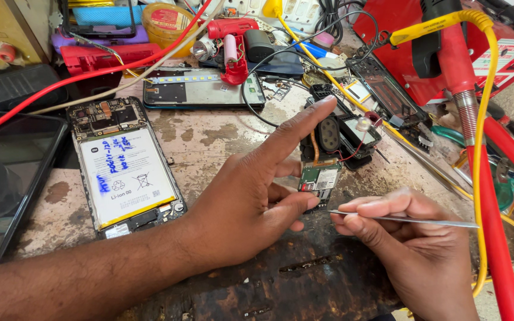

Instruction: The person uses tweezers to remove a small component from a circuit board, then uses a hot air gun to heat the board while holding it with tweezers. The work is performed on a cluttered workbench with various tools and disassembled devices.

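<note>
My left hand (251, 196) pinches a small green circuit board (320, 178) between thumb and middle finger, with the index finger stretched out above it. The board trails thin wires to a black speaker module (329, 134) and a small black part with a clear dome (361, 128). My right hand (408, 249) grips thin metal tweezers (406, 219). Their tip points left and lies just under the board's lower edge.
An opened phone with a white battery (125, 169) lies at left, beside a dark screen panel (7, 178). Another phone frame (203, 89) lies farther back. Red and yellow cables (480, 178) run down the right side. Tools and clutter crowd the back edge.
</note>
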